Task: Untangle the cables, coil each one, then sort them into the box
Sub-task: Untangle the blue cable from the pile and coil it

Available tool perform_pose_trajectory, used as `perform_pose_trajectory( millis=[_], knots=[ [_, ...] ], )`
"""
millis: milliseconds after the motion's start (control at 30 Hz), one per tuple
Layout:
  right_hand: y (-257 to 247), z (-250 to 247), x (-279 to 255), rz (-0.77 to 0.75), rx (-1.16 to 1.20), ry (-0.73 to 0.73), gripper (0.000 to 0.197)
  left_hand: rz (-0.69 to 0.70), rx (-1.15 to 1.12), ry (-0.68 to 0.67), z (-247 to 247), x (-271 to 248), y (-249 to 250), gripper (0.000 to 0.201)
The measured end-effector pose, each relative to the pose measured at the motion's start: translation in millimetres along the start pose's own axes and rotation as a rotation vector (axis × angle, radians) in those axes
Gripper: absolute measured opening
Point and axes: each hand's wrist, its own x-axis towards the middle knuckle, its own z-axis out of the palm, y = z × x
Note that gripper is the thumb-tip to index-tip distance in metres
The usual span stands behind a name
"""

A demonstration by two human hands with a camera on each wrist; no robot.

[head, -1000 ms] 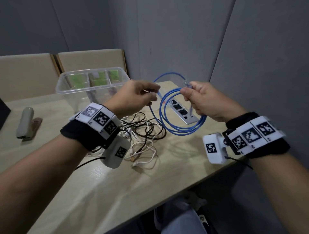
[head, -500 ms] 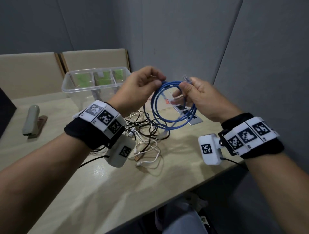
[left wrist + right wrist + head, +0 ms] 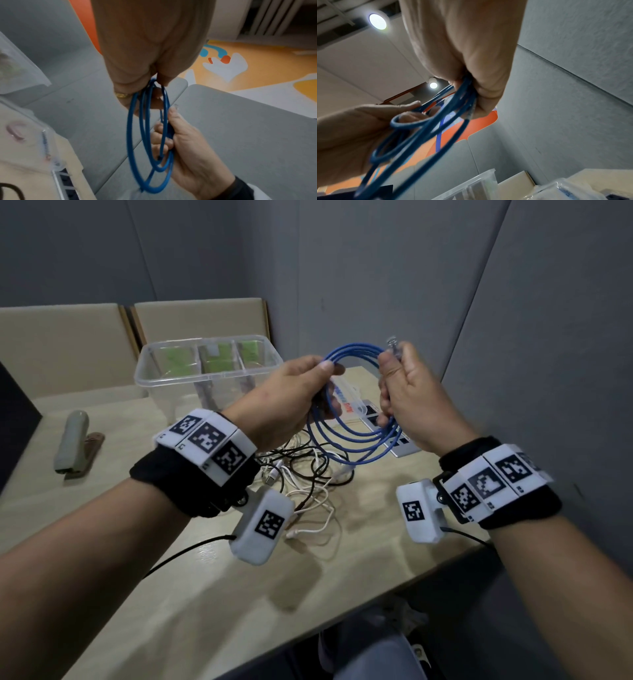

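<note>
My left hand (image 3: 291, 395) and right hand (image 3: 407, 402) both grip the coiled blue network cable (image 3: 356, 436); I should keep the loops even above the clear plastic box (image 3: 205, 371).

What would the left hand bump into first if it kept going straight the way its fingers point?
Probably the right hand, gripping the opposite side of the blue cable coil that the left hand holds. Depth is uncertain.

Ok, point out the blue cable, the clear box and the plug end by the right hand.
blue cable (image 3: 356, 453), head view, lower arc of the coil.
clear box (image 3: 205, 378), head view, front rim.
plug end (image 3: 392, 343), head view, clear connector sticking up above the right hand (image 3: 414, 402).
</note>
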Motion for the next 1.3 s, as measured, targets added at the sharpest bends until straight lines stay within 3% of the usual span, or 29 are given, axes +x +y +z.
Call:
perform_pose_trajectory(
  millis=[233,467,733,1000,1167,1300],
  knots=[
    [4,10,1,0.024,-0.122,-0.008,0.014,-0.001,-0.004,-0.016,2,-1,6,0.019],
    [-10,24,-2,0.106,0.305,-0.091,0.016,0.012,0.177,0.069,-14,0,-9,0.051],
    [-13,31,2,0.149,0.393,-0.138,0.025,-0.116,0.091,0.049,-26,-4,-1,0.038],
    [-15,38,11,0.153,0.397,0.035,0.029,-0.032,0.253,0.133,-38,-9,-16,0.039],
    [-12,54,10,0.159,0.155,-0.050,0.027,0.043,0.277,0.121,-37,-12,-16,0.039],
    [-10,57,11,0.305,0.247,-0.177,0.028,0.122,0.256,0.104,-40,-16,-15,0.038]
  ],
)
